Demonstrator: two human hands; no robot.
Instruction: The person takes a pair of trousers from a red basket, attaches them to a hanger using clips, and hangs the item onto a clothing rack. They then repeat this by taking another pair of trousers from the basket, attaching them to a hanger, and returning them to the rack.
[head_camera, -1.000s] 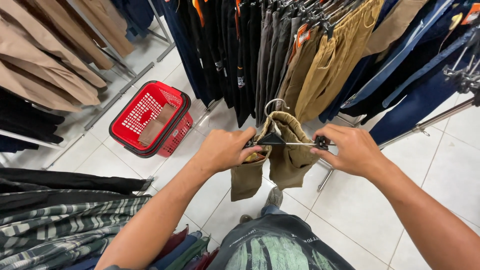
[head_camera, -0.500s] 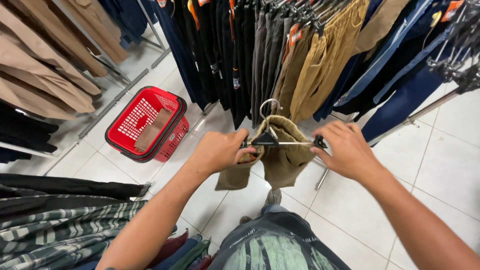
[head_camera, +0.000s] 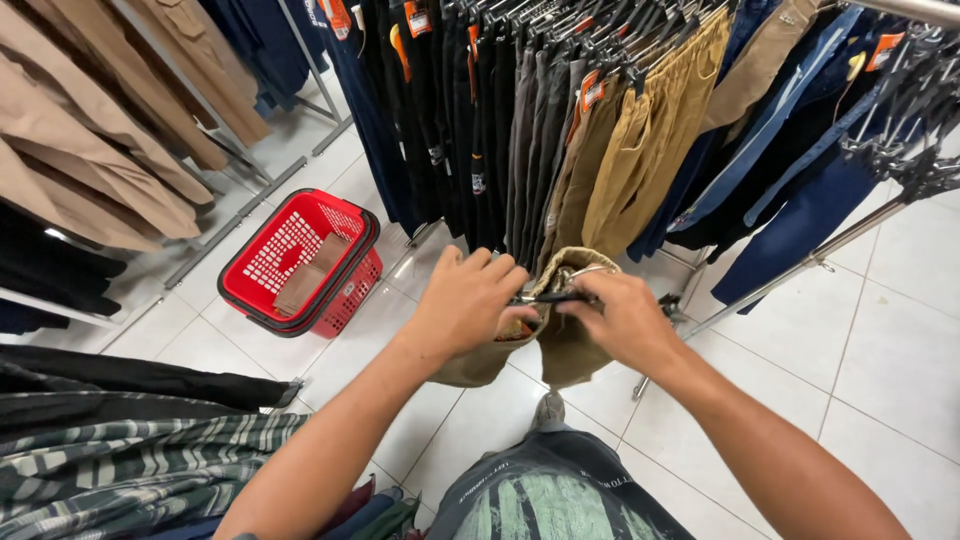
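L hand (head_camera: 470, 300) & R hand (head_camera: 622, 318) both closed on a black hanger (head_camera: 553, 297), close together w/ only a short bit of bar showing between them. Khaki pants (head_camera: 565, 345) hang from it, draped just below both grips, above the white tile floor (head_camera: 870, 330). Straight ahead of the hands: rack (head_camera: 800, 270) of dark and tan trousers. Well off to L hand's left: red basket (head_camera: 300, 265) on floor, w/ a brown folded item inside.

Khaki trousers (head_camera: 570, 345) on a dark clip hanger (head_camera: 548, 297), hanging folded, mid-air.
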